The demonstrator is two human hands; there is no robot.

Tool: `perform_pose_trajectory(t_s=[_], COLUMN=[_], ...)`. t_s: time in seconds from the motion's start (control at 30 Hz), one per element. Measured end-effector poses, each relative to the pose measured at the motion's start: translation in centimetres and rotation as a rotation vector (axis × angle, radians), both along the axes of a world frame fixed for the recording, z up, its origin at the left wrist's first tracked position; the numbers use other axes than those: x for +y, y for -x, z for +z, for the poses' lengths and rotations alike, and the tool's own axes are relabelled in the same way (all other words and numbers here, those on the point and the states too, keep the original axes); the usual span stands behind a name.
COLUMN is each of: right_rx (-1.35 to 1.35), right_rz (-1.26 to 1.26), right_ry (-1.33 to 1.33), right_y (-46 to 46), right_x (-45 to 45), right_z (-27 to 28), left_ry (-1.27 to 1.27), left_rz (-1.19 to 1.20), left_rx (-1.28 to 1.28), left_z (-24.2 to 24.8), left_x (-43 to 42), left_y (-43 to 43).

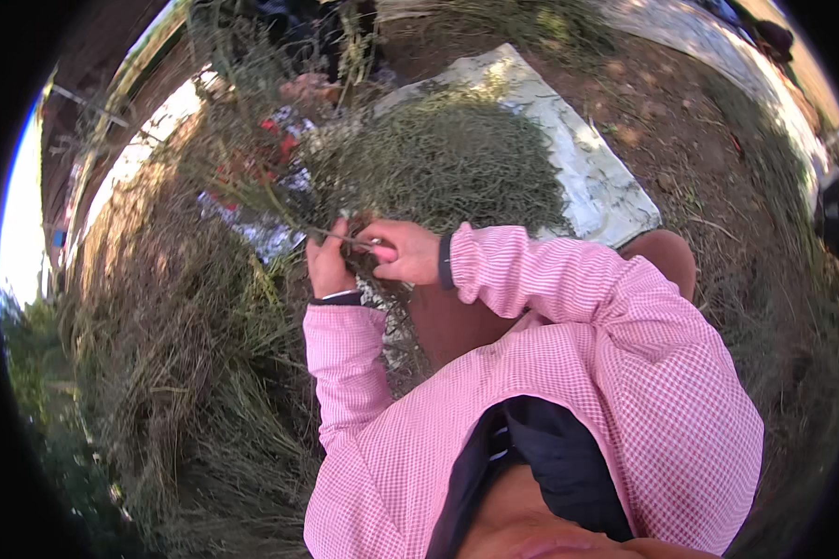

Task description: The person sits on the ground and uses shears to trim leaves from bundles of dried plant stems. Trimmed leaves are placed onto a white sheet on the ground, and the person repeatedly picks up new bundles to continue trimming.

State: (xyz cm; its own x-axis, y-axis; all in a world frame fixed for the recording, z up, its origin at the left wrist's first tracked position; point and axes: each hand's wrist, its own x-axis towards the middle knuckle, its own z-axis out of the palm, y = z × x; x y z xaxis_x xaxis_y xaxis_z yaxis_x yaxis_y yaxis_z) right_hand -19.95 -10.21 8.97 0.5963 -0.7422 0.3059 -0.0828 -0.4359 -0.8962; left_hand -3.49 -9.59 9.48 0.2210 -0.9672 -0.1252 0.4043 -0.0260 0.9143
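My left hand (330,262) is closed around the stem end of a leafy plant branch (269,189), whose twigs spread up and to the left. Close beside it, my right hand (402,250) grips a small tool with a pink handle (384,253); its working end is too blurred to name. Just beyond the hands lies a heap of cut green sprigs (468,164) on a pale sheet (594,175). Both forearms are in pink checked sleeves.
Large piles of cut brush (203,391) lie at the left. Bare soil (661,119) with plant litter is to the right of the sheet. A red and white patterned cloth (273,237) shows behind the branch. Another person (776,38) is at the upper right edge.
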Motion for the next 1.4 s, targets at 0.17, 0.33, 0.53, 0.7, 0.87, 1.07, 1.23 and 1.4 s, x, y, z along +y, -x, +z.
perform_pose_trajectory(t_s=[0.17,0.33,0.53,0.7,0.87,1.07,1.23,1.4], right_rx=[0.038,0.034,0.069,0.055,-0.219,-0.038,0.5,0.571], right_rz=[-0.007,-0.116,-0.022,0.005,0.022,-0.116,-0.144,-0.101], right_ry=[-0.067,-0.087,-0.02,-0.084,-0.53,-0.59,-0.221,-0.253], right_y=[-1.7,-1.2,-1.2,2.6,7.5,12.2,12.3,9.2], right_x=[0.4,0.0,-0.3,1.3,1.4,1.0,-0.1,-2.7], right_z=[0.4,-0.9,-1.4,0.4,-1.5,-2.4,-1.6,0.2], left_ry=[0.018,-0.081,-0.117,-0.067,0.065,0.012,-0.007,-0.009], left_rz=[-0.117,-0.105,-0.12,-0.063,0.033,0.122,0.1,0.035], left_rx=[-0.066,-0.126,-0.09,-0.158,-0.217,-0.208,-0.251,-0.34], left_z=[-0.2,-0.2,0.2,1.2,2.3,1.8,1.5,1.6], left_x=[1.4,0.2,0.6,0.2,-0.7,-0.7,-1.0,-1.1], left_y=[-1.6,-0.6,-0.4,1.1,2.1,0.6,1.1,2.2])
